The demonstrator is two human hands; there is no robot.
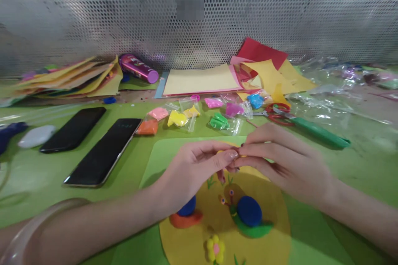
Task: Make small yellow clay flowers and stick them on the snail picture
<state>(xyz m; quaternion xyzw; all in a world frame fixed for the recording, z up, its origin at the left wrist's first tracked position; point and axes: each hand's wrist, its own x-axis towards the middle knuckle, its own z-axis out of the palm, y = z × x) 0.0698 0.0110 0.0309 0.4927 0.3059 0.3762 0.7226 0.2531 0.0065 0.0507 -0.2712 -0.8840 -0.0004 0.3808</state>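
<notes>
Where the left hand and right hand meet, above the far part of the yellow disc, their fingertips are pinched together on a small yellow piece, too covered for its direction or long axis to be told. On the disc, a green-bodied snail slants, head pointing far-left, tail near-right; red-handled scissors lie beyond the disc.

The green snail looks matt, the wall shiny metal.
</notes>
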